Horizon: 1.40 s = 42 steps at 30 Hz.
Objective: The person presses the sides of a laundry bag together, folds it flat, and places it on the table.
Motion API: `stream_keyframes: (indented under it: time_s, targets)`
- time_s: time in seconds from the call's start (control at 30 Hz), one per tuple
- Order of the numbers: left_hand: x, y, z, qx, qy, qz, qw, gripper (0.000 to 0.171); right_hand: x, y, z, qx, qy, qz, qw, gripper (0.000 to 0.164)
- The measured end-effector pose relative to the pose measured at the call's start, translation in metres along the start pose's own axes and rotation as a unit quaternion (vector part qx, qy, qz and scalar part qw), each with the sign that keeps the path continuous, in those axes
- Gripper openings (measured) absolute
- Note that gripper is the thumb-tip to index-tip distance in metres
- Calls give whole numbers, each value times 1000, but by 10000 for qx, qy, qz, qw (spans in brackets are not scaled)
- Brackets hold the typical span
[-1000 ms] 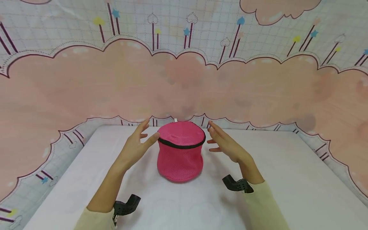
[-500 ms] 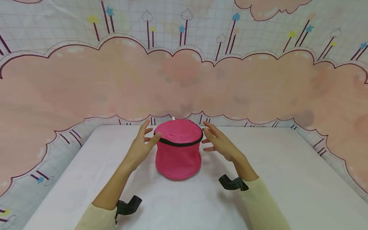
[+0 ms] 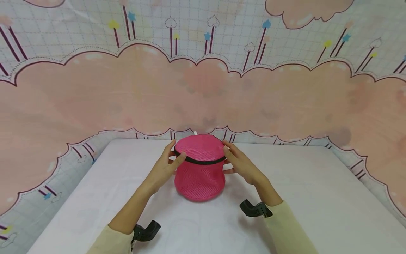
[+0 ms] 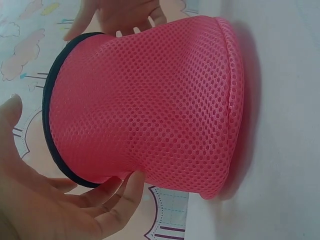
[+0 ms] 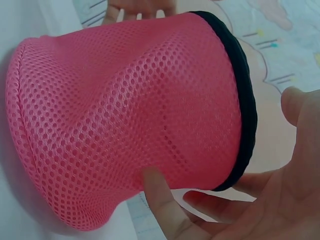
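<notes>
A pink mesh bag (image 3: 200, 180), round and upright with a black band (image 3: 205, 162) about its top edge, stands on the white table between both hands. My left hand (image 3: 162, 171) is at its left side. In the left wrist view its fingertips (image 4: 134, 181) touch the mesh below the band, while the thumb is raised apart from the bag. My right hand (image 3: 245, 165) is at the opposite side, one fingertip (image 5: 152, 177) against the mesh in the right wrist view and its thumb also apart. The side wall bends inward slightly in places.
The white tabletop (image 3: 311, 197) spreads out around the bag. Behind it hangs a backdrop cloth (image 3: 253, 95) printed with clouds and candles. Black wrist cameras (image 3: 147, 231) stick out inward from both forearms.
Both hands have moved inward, from beside the bag to its sides, fingertips now at the mesh. The bag still stands in its place; the head view has shifted slightly.
</notes>
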<state>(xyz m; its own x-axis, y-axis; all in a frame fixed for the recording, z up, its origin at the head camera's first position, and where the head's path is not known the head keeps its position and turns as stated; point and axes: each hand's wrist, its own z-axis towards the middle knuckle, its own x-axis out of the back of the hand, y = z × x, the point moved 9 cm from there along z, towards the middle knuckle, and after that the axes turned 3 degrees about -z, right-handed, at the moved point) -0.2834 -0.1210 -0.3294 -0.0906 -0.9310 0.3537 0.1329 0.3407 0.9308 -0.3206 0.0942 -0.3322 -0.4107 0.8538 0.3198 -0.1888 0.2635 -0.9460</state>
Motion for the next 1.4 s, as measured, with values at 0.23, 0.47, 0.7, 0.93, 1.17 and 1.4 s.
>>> stream_keyframes:
  time_s: [0.23, 0.47, 0.7, 0.93, 1.17, 1.4]
  targets:
    - [0, 0, -1, -37, 14, 1, 10000, 79, -6, -3, 1, 127, -85, 122, 9998, 62]
    - [-1, 3, -2, -202, -30, -190, 9996, 76, -12, -9, 1, 351, -182, 493, 9980, 60]
    - [-5, 2, -1, -337, -193, -675, 9970, 67, -17, -7, 1, 303, -231, 757, 9964, 62]
    - [-9, -1, 1, -324, -396, -1232, 9911, 63, -19, -6, 1, 273, -315, 828, 9957, 63]
    - [-15, -4, 0, -225, -616, -1477, 9869, 69, -23, 0, 3, 119, -331, 819, 9960, 66]
    - [-20, -3, 0, -227, -726, -1634, 9836, 73, -25, 2, 3, -32, -279, 880, 9957, 67]
